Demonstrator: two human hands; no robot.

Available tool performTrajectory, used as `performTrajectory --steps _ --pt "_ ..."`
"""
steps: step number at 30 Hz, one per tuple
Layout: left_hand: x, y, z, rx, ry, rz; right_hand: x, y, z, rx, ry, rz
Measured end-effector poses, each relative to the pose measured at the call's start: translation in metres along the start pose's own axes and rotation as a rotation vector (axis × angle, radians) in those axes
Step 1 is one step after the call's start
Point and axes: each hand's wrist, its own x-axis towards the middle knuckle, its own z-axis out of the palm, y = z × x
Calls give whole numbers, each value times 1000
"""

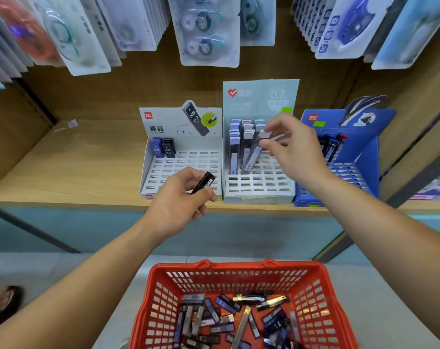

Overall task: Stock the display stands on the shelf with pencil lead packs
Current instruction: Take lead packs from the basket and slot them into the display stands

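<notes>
Three slotted display stands sit on the wooden shelf: a white one [148, 172] with two upright packs [163, 148], a pale one [261, 190] with several lilac and grey packs [236, 137], and a blue one [364, 157]. My left hand [178, 200] grips a black lead pack [204, 182] over the white stand's front. My right hand [293, 149] pinches the top of a tilted grey pack [255, 153] leaning in the pale stand.
A red plastic basket [312, 295] below me holds several loose lead packs [229, 318]. Blister-packed correction tapes [208, 34] hang above the shelf. The shelf's left part [75, 159] is bare wood. A shoe [2, 301] shows at the lower left.
</notes>
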Motion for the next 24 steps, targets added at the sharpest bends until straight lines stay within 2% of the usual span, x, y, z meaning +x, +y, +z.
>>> performTrajectory --steps 4,14,24 --pt "-2 0 -2 11 -37 -13 -5 -5 9 -61 -110 -74" --pt "-3 -1 -5 -16 -38 -31 -8 4 18 -47 -76 -25" --pt "-5 -1 1 -44 33 -26 -17 2 19 -129 -95 -76"
